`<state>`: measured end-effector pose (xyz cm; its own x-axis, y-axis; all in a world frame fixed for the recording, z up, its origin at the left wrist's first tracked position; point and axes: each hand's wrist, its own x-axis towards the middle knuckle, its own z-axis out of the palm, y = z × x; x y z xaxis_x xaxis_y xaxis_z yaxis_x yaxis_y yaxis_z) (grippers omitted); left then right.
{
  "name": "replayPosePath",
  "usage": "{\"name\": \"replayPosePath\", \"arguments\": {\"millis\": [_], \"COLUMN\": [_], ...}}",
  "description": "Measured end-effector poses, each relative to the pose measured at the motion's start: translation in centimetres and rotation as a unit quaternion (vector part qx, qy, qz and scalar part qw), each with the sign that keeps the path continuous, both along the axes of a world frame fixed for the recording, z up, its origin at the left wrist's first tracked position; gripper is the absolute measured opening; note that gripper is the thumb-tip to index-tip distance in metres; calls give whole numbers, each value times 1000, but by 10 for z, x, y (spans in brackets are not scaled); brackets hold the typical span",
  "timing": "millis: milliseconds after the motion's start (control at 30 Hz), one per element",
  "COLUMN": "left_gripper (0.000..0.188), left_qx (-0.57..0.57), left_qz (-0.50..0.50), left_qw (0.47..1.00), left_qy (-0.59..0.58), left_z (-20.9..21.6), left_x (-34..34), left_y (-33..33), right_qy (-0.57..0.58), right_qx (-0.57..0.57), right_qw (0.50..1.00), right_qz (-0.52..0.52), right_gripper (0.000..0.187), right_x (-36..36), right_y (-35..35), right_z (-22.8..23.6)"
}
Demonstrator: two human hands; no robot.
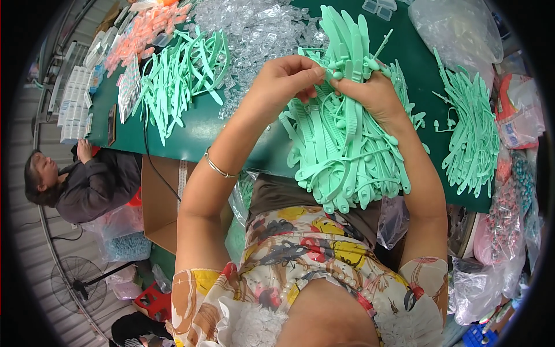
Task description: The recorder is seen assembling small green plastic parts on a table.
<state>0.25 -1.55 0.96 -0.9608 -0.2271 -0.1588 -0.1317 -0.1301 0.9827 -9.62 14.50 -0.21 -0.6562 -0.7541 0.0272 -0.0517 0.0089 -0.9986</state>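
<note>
A thick pile of mint-green plastic strips [332,156] lies in front of me at the table's edge. Some are ridged, and thin stems with small oval knobs stick out among them. My right hand [373,95] is closed around a bunch of these strips [350,40], which fans out upward from the grip. Just left of that bunch, my left hand [292,78] is pinched, thumb against fingers, close to the knobs. What sits between its fingertips is too small to make out.
On the green table [243,141] lie more green strips [182,75] at left and others [471,133] at right. Clear plastic pieces [254,34] heap at the back, beside coral-pink parts [147,34]. Another person [98,179] is at the left. A cardboard box [159,208] stands below the table edge.
</note>
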Motion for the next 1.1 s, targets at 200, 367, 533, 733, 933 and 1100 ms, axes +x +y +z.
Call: {"name": "replayPosePath", "arguments": {"millis": [200, 367, 533, 733, 933, 1100], "left_gripper": [19, 20, 20, 19, 20, 20], "left_qx": [-55, -38, -104, -120, -312, -127], "left_qz": [-48, -65, -56, -58, -28, -43], "left_qw": [997, 996, 993, 991, 950, 990], "left_qy": [-28, -47, -1, -2, 4, -36], "left_z": [3, 1, 2, 6, -4, 2], "left_x": [-9, -11, -7, -10, -17, -11], "left_y": [-8, -10, -7, -1, 5, 8], "right_qy": [-19, -42, -43, -56, -71, -47], "right_qx": [-7, -26, -1, -14, -36, 17], "right_qw": [1000, 999, 999, 998, 997, 999], "right_qz": [-7, -9, -3, -4, 1, 12], "right_gripper": [24, 24, 25, 25, 26, 28], "right_x": [-1, -1, -1, -2, 2, -1], "right_y": [0, 1, 1, 1, 3, 2], "right_z": [-5, -6, -2, -5, -1, -1]}}
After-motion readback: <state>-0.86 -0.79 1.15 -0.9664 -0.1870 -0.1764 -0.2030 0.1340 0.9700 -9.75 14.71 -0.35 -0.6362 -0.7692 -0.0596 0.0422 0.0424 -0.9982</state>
